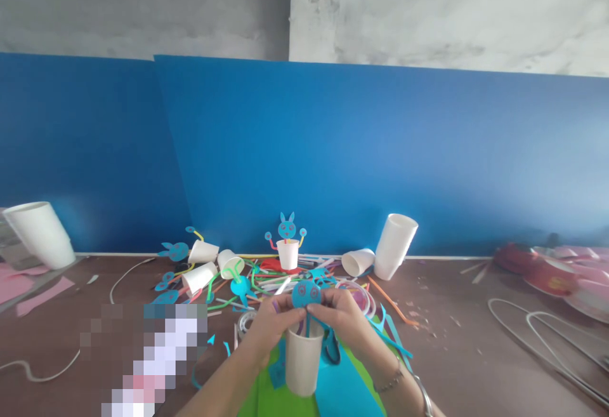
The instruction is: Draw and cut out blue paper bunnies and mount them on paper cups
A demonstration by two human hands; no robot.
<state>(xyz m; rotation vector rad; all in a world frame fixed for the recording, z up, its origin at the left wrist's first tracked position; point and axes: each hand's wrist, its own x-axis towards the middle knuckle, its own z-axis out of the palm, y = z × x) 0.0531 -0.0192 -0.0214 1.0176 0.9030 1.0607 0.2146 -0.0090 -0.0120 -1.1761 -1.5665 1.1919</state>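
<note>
Between my two hands is a round blue paper face [306, 294] with drawn eyes. My left hand [280, 315] pinches its lower left edge, and my right hand [333, 309] pinches it from the right. Straight below stands a white paper cup [303, 363], upright, with a blue straw rising from its mouth toward the face. How the straw joins the face is hidden by my fingers. Under the cup lie blue paper [349, 385] and green paper [257, 398]. Black-handled scissors [332, 347] rest just right of the cup.
A finished cup figure with rabbit ears [288, 252] stands at the back among scattered straws. More cup figures [200, 277] lie on their sides to the left. Stacked paper cups [394, 245] lean at the right, a tape roll [246, 324] sits left, and white cables [537, 322] run far right.
</note>
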